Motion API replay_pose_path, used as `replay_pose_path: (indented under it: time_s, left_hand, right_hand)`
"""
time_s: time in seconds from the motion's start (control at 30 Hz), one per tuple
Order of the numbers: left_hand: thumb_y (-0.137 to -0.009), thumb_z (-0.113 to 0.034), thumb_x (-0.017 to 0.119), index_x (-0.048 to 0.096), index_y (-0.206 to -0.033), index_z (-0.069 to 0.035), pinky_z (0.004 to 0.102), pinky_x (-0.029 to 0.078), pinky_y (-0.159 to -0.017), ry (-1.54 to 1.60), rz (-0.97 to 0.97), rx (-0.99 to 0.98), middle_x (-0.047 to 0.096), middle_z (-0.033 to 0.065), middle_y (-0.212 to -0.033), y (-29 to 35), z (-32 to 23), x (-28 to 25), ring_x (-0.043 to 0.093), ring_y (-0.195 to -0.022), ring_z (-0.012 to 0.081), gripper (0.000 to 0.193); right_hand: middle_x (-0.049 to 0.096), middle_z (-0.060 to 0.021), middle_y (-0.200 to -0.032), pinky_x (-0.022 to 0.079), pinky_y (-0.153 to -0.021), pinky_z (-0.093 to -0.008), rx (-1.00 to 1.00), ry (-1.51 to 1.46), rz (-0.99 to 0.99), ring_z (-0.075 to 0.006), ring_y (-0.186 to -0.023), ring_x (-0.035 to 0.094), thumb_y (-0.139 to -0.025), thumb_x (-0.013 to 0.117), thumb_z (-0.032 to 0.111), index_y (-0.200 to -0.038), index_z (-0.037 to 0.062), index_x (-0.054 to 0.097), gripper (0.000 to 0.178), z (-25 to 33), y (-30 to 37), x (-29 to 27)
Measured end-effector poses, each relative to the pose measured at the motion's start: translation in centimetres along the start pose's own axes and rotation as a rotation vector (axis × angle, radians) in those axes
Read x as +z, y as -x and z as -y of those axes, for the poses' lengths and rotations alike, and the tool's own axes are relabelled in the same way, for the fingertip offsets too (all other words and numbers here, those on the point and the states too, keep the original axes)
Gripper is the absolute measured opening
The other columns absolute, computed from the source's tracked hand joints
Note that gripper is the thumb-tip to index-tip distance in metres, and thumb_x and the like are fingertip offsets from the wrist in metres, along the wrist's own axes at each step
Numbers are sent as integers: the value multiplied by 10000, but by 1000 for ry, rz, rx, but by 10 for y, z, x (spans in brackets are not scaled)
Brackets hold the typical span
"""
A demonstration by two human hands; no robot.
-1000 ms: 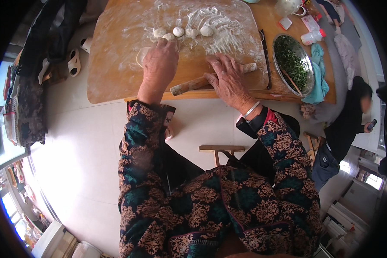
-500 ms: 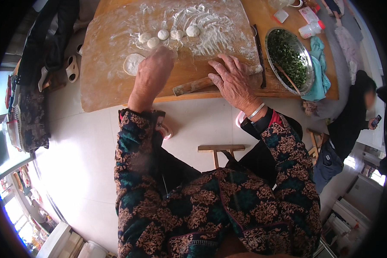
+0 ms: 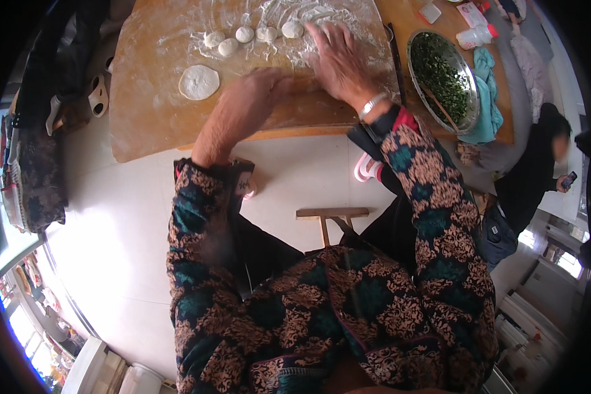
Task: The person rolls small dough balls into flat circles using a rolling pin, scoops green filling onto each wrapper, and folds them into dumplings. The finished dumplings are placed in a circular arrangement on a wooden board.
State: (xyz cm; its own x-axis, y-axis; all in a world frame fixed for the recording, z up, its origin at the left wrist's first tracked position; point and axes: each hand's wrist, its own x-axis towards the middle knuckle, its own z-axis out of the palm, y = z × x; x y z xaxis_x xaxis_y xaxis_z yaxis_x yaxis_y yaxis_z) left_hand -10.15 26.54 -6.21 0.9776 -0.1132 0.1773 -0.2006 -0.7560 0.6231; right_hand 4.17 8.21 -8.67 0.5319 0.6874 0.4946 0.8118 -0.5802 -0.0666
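My left hand (image 3: 259, 92) is over the floured board (image 3: 151, 125), smeared by motion, and its fingers cannot be made out. My right hand (image 3: 338, 62) reaches forward with fingers stretched out and apart, the tips near the rightmost dough ball (image 3: 292, 29). Between the hands shows a short brown stretch of what looks like the wooden rolling pin (image 3: 303, 83); the hands hide the rest. Left of my left hand lies a flat, round dough wrapper (image 3: 199, 83). Several small dough balls (image 3: 228, 47) sit in a loose row beyond the hands, amid scattered flour.
A steel bowl (image 3: 467, 121) of chopped greens with a wooden stick stands right of the board, beside a turquoise cloth (image 3: 486, 98). A red-capped bottle (image 3: 477, 36) is farther back. A wooden stool (image 3: 332, 213) is below. At right a person (image 3: 532, 171) holds a phone.
My right hand has moved forward and left, toward the dough balls. My left hand has shifted rightward. The rolling pin, plainly seen near the board's front edge before, now lies mostly hidden farther in.
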Motion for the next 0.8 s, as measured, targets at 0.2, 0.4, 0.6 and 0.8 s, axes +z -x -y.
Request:
replay_pose_path:
  time_s: [0.2, 0.4, 0.6, 0.8]
  left_hand:
    - [-950, -205, 618, 700, -1096, -34, 435, 533, -809, -116, -171, -4, 715, 189, -979, -29, 4, 5, 676, -922, 382, 239]
    - [-908, -173, 636, 687, -976, -34, 417, 538, -767, 41, -77, -260, 723, 161, -921, -24, 6, 4, 690, -865, 359, 163]
    - [-909, -206, 641, 681, -1035, -35, 437, 535, -787, -71, -155, -161, 718, 170, -933, -25, 0, 13, 688, -891, 365, 216]
    - [-909, -223, 649, 681, -1029, -27, 443, 533, -798, -53, -137, -100, 719, 166, -939, -34, 6, 7, 686, -902, 365, 232]
  right_hand:
    - [429, -281, -1477, 329, -1120, -573, 82, -103, 11, -445, -1387, 385, -943, 496, 260, -1501, 2, 365, 629, -4, -48, 25]
    - [494, -204, -1400, 364, -1106, -550, -60, -95, 118, -417, -1378, 400, -975, 586, 265, -1490, 101, 398, 572, 5, 36, -26]
    - [449, -210, -1454, 362, -1082, -577, 123, -62, 99, -416, -1387, 390, -971, 548, 300, -1497, 79, 370, 598, 4, -19, 12]
    - [462, -158, -1414, 404, -1021, -554, 50, -99, 219, -375, -1357, 417, -983, 588, 325, -1477, 112, 411, 567, 3, 2, -9]
